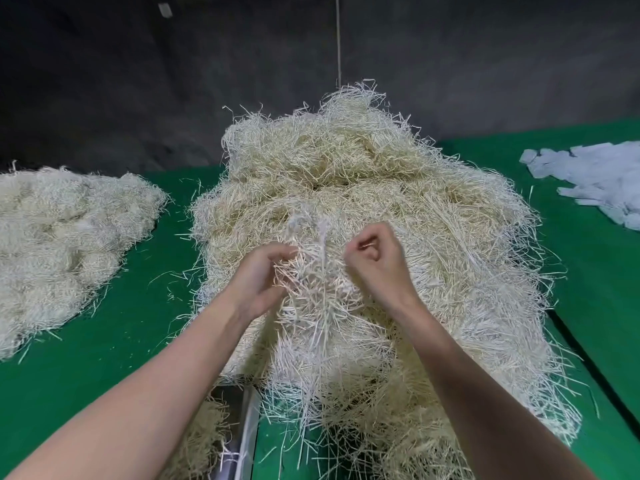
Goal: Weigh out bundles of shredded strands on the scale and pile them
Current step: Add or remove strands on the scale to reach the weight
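A tall heap of cream shredded strands (363,188) fills the middle of the green table. Both my hands are up against its near face. My left hand (261,278) grips a bundle of strands (318,282) that hangs down between the two hands. My right hand (377,261) is clenched on the same bundle from the right side. A second, lower pile of strands (59,237) lies at the left. Below the heap a metal and clear-plastic part (242,420), possibly the scale, shows at the bottom, partly buried in strands.
The green table surface (114,341) runs between the two piles. White paper strips (599,181) lie at the back right. A dark gap (595,368) runs diagonally across the table at the right. A dark wall stands behind, with a thin cord (338,39) hanging down.
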Demonstrator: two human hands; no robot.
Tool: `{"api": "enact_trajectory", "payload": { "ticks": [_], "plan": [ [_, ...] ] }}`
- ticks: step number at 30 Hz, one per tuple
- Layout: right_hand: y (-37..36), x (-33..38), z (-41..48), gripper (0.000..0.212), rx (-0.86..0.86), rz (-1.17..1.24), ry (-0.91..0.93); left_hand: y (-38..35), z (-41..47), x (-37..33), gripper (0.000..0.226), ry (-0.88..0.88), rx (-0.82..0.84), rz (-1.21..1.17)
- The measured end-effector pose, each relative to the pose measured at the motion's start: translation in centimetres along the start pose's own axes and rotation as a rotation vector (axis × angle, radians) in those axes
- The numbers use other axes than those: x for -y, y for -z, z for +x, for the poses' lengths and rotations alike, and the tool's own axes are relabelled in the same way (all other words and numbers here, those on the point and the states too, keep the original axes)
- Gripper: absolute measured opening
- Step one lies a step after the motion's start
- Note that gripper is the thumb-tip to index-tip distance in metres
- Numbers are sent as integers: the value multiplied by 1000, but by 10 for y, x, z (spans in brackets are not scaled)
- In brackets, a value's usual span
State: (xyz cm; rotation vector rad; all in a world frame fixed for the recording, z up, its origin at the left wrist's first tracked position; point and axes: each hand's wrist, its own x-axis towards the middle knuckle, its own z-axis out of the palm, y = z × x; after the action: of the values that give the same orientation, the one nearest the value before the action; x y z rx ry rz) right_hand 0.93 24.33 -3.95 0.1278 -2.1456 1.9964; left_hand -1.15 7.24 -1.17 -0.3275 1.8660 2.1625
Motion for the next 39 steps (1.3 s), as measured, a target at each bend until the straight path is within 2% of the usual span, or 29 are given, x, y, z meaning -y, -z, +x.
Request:
{"api": "enact_trajectory", "payload": {
  "ticks": [2,3,6,9,13,16,20,22,24,26,30,32,33,34,36,37,38,39],
  "plan": [
    [-14,-8,-4,38,158,-175,-11,-5,-3,0,15,33,48,-186],
    [-21,-13,-5,45,181,-277,-22,-9,-6,0,15,53,89,-277],
    [-29,-25,-4,42,73,-539,-50,-15,-10,-2,19,47,149,-342],
    [-18,-35,-5,39,49,-790,-40,-7,-7,-10,13,-22,67,-326],
    [-9,-48,-11,51,35,-976,59,0,-1,-9,7,17,-113,-343],
    [-3,-57,-15,52,52,-1078,106,9,4,-10,13,77,-59,-493],
    [6,-67,-20,62,128,-1254,173,21,6,-14,11,38,-104,-538],
    [14,-73,-23,58,199,-1333,145,25,3,-20,13,-11,-119,-568],
    [25,-78,-28,51,229,-1303,-9,34,2,-28,12,-34,-156,-588],
    [29,-76,-33,41,270,-1265,-115,39,-1,-32,10,-35,-168,-509],
    [21,-24,-28,30,447,-1041,-137,31,-5,-28,15,-19,-98,-117],
    [26,10,-21,28,443,-1001,-94,29,-10,-32,18,-57,-91,17],
    [29,25,-18,37,398,-1003,-54,30,-10,-35,21,-81,-74,57],
    [29,38,-16,56,339,-1002,-5,31,-11,-38,22,-98,-41,76],
    [6,50,-10,111,261,-861,102,27,-18,-42,11,-116,66,42],
    [-15,50,-8,127,294,-729,98,23,-21,-43,6,-118,133,9],
    [-39,42,-9,131,354,-569,63,17,-25,-44,6,-122,193,-16],
    [-61,29,-9,123,390,-409,11,12,-30,-46,8,-128,235,-22]
  ]
}}
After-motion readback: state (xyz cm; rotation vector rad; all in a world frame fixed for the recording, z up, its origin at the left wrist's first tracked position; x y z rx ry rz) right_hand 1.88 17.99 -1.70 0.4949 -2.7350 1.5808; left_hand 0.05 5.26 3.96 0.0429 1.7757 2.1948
